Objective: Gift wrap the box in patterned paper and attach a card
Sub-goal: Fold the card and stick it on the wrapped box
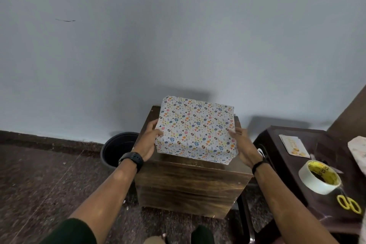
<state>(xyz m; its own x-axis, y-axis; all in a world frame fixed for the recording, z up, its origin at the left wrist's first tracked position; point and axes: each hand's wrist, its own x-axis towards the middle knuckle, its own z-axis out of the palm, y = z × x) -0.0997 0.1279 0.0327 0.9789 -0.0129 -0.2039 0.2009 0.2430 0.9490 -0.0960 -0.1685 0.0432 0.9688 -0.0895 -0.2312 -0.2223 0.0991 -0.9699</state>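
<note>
On wooden stand [190,176], both hands' grip clasps wrapped box [196,128] sides.

White floral-patterned box [196,128], dark brown wooden stand [190,182], yellow scissors [349,204]

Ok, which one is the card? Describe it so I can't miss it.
Look at the dark side table to the right of the wooden stand holding the wrapped box. The card lies flat at its far end, beyond the tape roll and yellow scissors: a pale rectangle.
</note>
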